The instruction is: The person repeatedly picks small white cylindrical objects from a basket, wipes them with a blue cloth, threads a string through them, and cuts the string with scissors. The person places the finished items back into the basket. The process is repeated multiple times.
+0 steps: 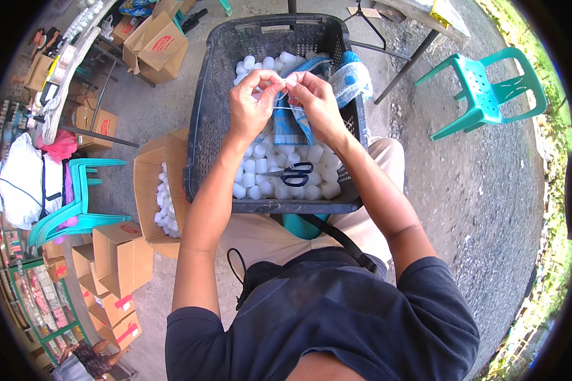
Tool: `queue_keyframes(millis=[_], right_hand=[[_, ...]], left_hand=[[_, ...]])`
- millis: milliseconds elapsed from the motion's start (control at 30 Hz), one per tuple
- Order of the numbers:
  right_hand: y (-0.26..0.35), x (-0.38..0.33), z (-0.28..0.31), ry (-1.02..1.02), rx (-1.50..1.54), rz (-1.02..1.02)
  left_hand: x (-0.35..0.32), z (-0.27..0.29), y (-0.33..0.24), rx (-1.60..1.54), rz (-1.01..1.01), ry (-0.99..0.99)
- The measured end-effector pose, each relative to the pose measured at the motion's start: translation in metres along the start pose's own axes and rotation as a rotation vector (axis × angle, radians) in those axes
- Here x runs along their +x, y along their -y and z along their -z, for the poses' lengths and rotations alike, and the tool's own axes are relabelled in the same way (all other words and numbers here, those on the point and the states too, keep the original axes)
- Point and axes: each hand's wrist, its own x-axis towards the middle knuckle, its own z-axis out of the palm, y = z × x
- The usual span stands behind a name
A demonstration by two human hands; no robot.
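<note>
Above a black plastic crate [197, 127], both my hands meet at the fingertips. My left hand [253, 105] is closed in a pinch on a thin white string [287, 108]. My right hand [316, 105] pinches the same string, and a loop of it hangs between the two hands. A small white piece shows at the fingertips, too small to name. Beneath them the crate holds many short white cylinders [260, 166]. Dark-blue-handled scissors [297, 174] lie on the cylinders toward the near side. A blue and white patterned cloth [351, 79] drapes over the crate's right side.
Left of the crate stands an open cardboard box [152, 209] with more white cylinders. Further left are stacked green plastic chairs [82, 203] and several cartons [124, 257]. A green chair [483, 89] stands at the right, near a table [426, 19]. A person [89, 359] is at lower left.
</note>
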Motion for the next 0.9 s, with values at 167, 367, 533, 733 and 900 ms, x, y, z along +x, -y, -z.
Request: queue_keyframes(millis=[167, 367, 533, 733, 900], right_hand=[[-0.004, -0.001, -0.001, -0.036, -0.333, 0.19], [0.004, -0.003, 0.002, -0.113, -0.991, 0.509], [0.001, -0.001, 0.006, -0.141, -1.053, 0.573], [0.003, -0.002, 0.008, -0.12, -1.17, 0.649], [0.006, -0.002, 0.007, -0.101, -1.364, 0.68]], left_hand=[[0.0, -0.001, 0.0, 0.099, -0.037, -0.022], [-0.002, 0.002, -0.003, 0.056, 0.101, 0.173], [-0.002, -0.001, 0.005, -0.407, 0.363, 0.148], [0.003, 0.005, -0.008, -0.447, 0.515, 0.15], [0.002, 0.004, 0.001, 0.026, 0.199, 0.283]])
